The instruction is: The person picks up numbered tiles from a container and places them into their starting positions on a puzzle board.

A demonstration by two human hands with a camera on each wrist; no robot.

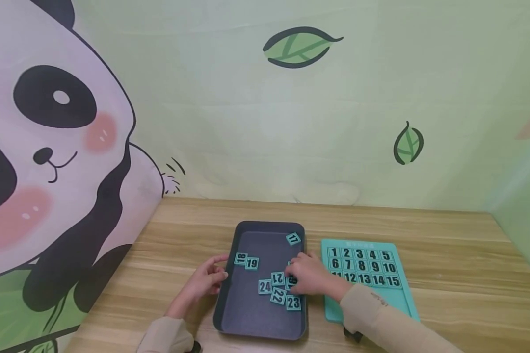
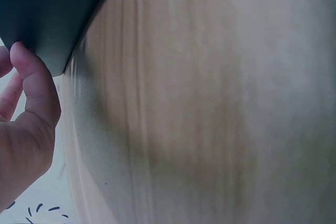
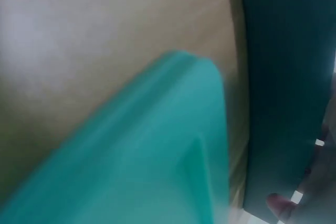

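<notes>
A dark shallow tray (image 1: 260,321) holds several teal square number tiles. My left hand (image 1: 206,277) is at its left side; thumb and finger touch the outer wall, and the left wrist view shows the thumb (image 2: 34,77) against it. Over the tray's right edge, my right hand (image 1: 311,274) reaches in with bent fingers among the tiles. One tile (image 1: 290,284) lies partly hidden beneath that hand; whether the fingertips pinch a tile cannot be seen. Around it are tile 21 (image 1: 278,279), tile 22 (image 1: 278,295), tile 23 (image 1: 293,303) and tile 24 (image 1: 265,287).
Right of the tray lies a teal board (image 1: 390,301) with rows of tiles 1 to 15, partly covered by the right forearm. Tile 17 (image 1: 293,239) is in the tray's far right corner; tile 18 (image 1: 241,258) and tile 19 (image 1: 251,264) are by its left wall.
</notes>
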